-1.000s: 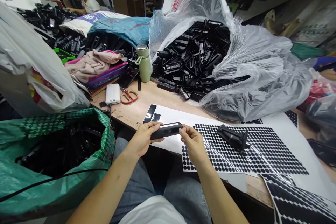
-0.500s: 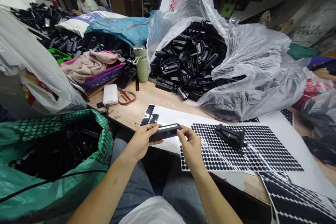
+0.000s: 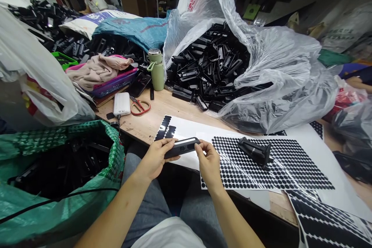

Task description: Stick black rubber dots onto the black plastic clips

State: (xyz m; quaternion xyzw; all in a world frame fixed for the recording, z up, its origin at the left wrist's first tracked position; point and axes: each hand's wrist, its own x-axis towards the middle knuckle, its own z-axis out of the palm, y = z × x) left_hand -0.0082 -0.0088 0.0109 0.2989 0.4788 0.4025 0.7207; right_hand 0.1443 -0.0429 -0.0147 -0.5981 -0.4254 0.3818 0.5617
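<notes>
A long black plastic part [image 3: 182, 148] with a carbon-like pattern and a pale strip along its upper edge is held level over the table's front edge. My left hand [image 3: 155, 157] grips its left end, thumb on top and fingers beneath. At the right end, my right hand [image 3: 208, 161] pinches the part between thumb and fingers. A white sheet of round black stickers [image 3: 279, 162] lies to the right of my hands. On that sheet rests another black plastic part [image 3: 255, 152], shaped like a bracket.
A clear plastic bag [image 3: 279, 73] spills black parts onto the table. Behind my left hand are red-handled scissors [image 3: 140, 107], a white power bank [image 3: 122, 104] and a green bottle [image 3: 157, 71]. A green sack [image 3: 113, 135] of black parts stands at left; a person [image 3: 95, 2] sits far back.
My right hand has shifted slightly left, its fingers still on the black part's right end. The part and my left hand stay almost in place.
</notes>
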